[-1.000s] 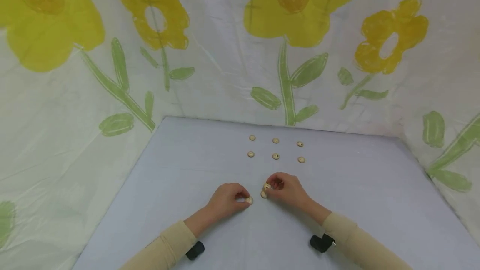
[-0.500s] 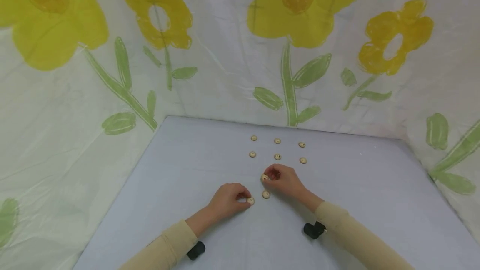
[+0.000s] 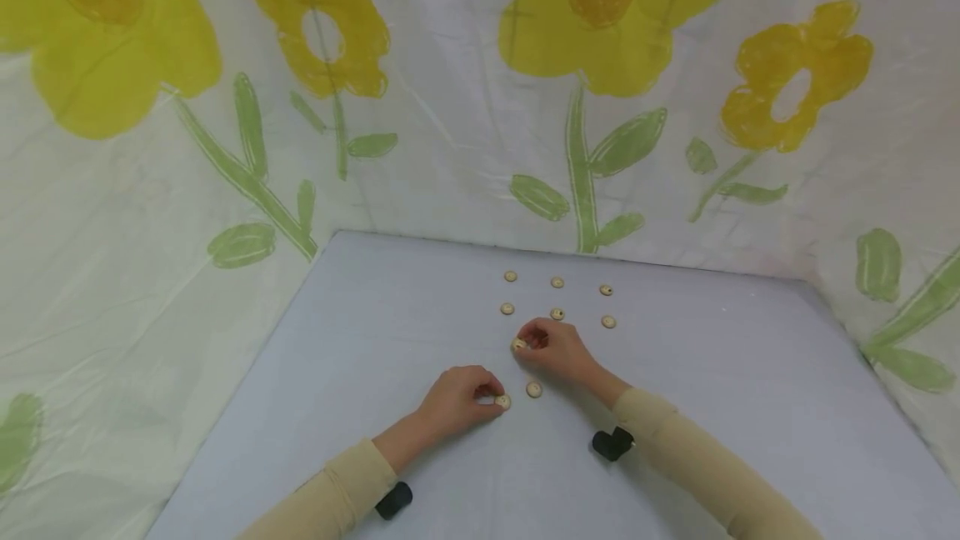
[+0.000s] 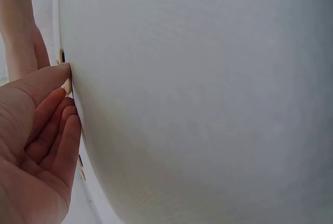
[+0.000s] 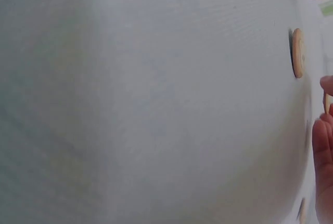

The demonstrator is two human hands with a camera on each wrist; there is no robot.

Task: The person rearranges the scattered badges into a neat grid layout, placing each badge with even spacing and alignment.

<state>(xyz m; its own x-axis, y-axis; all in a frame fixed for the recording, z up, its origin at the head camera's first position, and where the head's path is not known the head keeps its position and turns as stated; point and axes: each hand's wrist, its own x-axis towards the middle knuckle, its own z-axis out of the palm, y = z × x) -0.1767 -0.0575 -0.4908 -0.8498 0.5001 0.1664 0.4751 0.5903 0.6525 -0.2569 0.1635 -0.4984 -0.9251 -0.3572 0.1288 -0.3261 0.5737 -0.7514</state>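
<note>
My left hand [image 3: 460, 400] rests low over the table and pinches a small round wooden disc [image 3: 503, 402] between thumb and fingers. The left wrist view shows that disc [image 4: 68, 84] edge-on by the thumb tip. Farther from me, my right hand [image 3: 553, 348] holds a similar disc [image 3: 518, 344] by its rim, with dark marks on its face. Between the two hands a third disc [image 3: 533, 390] lies flat, touched by neither. In the right wrist view this loose disc [image 5: 298, 53] sits apart from the right fingers [image 5: 322, 143].
Beyond the hands, several like discs lie in two rows; one is the near left disc [image 3: 507, 308], another the far right disc [image 3: 606, 290]. Behind the pale table [image 3: 390, 298] hangs a white curtain [image 3: 442, 165] with painted yellow flowers.
My right hand has carried its disc away from me and a little left, off the loose disc that it partly covered. My left hand stays put.
</note>
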